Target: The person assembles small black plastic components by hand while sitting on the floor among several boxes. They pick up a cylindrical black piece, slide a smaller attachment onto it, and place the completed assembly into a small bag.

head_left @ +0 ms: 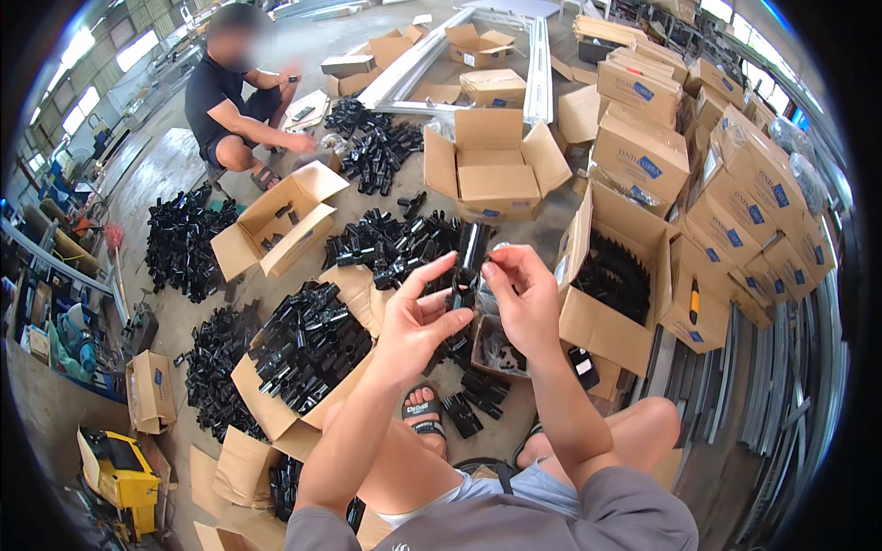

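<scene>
Both of my hands hold one black plastic bracket (469, 264) up in front of me. My left hand (418, 317) grips its lower part with the fingers spread around it. My right hand (522, 294) pinches its upper side between thumb and fingers. Below the hands, on the floor, sit a small open box of small dark parts (497, 350) and a few loose black brackets (470, 402) by my sandalled foot. A heap of black brackets (390, 246) lies just beyond my hands.
Open cardboard boxes hold more black parts at left (303, 344) and right (614, 275). Stacked closed boxes (735, 184) line the right. Another person (234, 110) squats at the far left beside a pile of brackets (377, 147). Metal rails (781, 404) lie at right, a yellow machine (124, 473) at lower left.
</scene>
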`<move>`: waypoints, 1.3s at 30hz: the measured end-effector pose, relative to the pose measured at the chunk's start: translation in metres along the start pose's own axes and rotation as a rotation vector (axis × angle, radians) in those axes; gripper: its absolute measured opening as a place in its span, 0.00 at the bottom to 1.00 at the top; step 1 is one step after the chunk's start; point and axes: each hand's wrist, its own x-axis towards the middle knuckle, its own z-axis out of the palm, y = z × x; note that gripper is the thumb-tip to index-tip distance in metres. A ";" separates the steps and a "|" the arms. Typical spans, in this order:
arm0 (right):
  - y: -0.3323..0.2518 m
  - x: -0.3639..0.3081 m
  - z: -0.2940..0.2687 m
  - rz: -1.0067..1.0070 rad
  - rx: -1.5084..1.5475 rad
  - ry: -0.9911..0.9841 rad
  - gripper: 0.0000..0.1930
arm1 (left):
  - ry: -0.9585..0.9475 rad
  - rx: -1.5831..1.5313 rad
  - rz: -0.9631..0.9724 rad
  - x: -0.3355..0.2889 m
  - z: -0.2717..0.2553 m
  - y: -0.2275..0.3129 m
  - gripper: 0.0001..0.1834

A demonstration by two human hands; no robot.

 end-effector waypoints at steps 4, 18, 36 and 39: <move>0.001 -0.002 -0.001 -0.012 0.012 -0.047 0.08 | 0.025 -0.018 -0.041 -0.005 0.003 0.005 0.39; 0.003 -0.006 0.001 -0.140 -0.178 0.063 0.07 | 0.006 -0.018 -0.062 -0.003 -0.003 0.002 0.39; 0.001 -0.005 -0.005 -0.110 -0.286 -0.102 0.06 | 0.023 -0.002 -0.088 0.000 0.000 -0.003 0.38; 0.008 -0.006 -0.007 -0.160 -0.345 -0.089 0.07 | 0.007 0.002 -0.095 0.001 0.003 -0.003 0.39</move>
